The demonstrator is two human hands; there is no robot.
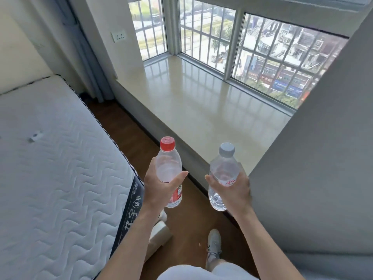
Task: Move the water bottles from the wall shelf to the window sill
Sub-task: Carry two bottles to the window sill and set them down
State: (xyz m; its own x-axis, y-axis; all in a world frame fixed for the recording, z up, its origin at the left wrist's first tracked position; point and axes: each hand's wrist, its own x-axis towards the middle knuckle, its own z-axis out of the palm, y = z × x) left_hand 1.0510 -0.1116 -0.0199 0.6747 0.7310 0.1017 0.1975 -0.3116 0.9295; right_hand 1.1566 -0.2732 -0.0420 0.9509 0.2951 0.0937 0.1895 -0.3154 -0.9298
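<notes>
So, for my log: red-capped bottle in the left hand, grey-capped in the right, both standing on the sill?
No. Head view: both are held in the air, off the sill; red-capped bottle in left hand, grey-capped bottle in right hand.

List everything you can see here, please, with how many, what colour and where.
red-capped bottle: one, clear, cap up, in left hand.
grey-capped bottle: one, clear, cap up, in right hand.
window sill: one, cream, ahead, under barred window.
mattress: one, white quilted, left.
wall socket: one, white, upper left.
curtain: one, blue-grey, left of window.
floor: one, brown wood, below.
left hand: fingers grip red-capped bottle.
right hand: fingers grip grey-capped bottle.
</notes>
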